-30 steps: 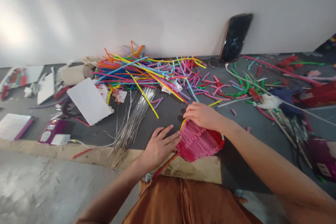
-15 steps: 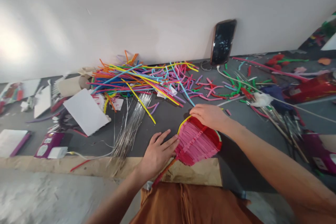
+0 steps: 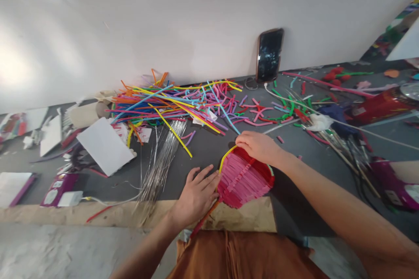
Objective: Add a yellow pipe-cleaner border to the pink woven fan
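A pink and red petal-shaped piece made of pipe cleaners [image 3: 240,181] lies at the table's front edge. A yellow pipe cleaner [image 3: 224,159] runs along its upper left rim, and a stem in red and orange points to the lower left. At the top rim, my right hand [image 3: 257,144] is closed in a pinch on the yellow pipe cleaner; its fingertips hide the exact grip. My left hand [image 3: 199,192] rests flat with fingers spread, its fingertips touching the piece's left edge. Its thumb is partly hidden.
Behind the hands lies a heap of coloured pipe cleaners [image 3: 163,100]. A phone [image 3: 269,56] leans on the wall, with a white cable [image 3: 304,109] trailing right. Wire strands [image 3: 160,172] and a white card [image 3: 106,146] lie left. At right sits a red can-like container [image 3: 379,105].
The view has shifted slightly, so the background sits a little further left. My right hand keeps its pinch at the top rim, and my left hand stays spread at the left edge.
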Motion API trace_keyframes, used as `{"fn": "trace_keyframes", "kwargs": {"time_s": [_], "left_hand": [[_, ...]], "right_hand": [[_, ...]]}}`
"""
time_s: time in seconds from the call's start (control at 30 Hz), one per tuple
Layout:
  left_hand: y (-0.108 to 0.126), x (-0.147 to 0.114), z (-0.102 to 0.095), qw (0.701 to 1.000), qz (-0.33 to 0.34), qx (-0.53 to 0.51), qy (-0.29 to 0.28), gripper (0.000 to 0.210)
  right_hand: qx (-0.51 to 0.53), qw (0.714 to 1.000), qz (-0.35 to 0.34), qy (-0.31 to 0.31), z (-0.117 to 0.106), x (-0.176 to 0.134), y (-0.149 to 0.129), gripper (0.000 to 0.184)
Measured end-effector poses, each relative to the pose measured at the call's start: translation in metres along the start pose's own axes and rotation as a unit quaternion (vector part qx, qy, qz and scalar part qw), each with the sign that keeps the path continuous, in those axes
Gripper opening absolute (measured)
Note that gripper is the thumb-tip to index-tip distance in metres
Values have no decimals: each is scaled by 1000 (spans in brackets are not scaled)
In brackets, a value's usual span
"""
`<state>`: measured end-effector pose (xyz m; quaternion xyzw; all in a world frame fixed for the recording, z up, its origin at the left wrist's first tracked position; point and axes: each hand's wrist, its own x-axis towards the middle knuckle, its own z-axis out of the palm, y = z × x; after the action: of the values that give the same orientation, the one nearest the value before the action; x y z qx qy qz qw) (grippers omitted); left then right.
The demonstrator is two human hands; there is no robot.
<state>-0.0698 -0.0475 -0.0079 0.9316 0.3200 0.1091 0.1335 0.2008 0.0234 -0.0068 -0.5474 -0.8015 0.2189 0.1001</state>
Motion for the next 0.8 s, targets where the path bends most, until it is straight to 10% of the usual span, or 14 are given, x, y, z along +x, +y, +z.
{"fn": "trace_keyframes", "kwargs": {"time_s": [0.4,0.6,0.8], "left_hand": [[-19,28,6,983,108,-114,91,19],[-15,44,8,990,12,-100,100,25],[-13,53,14,988,54,-106,96,33]], "right_hand": [[0,1000,-22,-12,-2,0,-1,24],[-15,1000,-23,-12,0,-2,-2,28],[-23,999,-29,-16,-2,-2,-2,26]]}}
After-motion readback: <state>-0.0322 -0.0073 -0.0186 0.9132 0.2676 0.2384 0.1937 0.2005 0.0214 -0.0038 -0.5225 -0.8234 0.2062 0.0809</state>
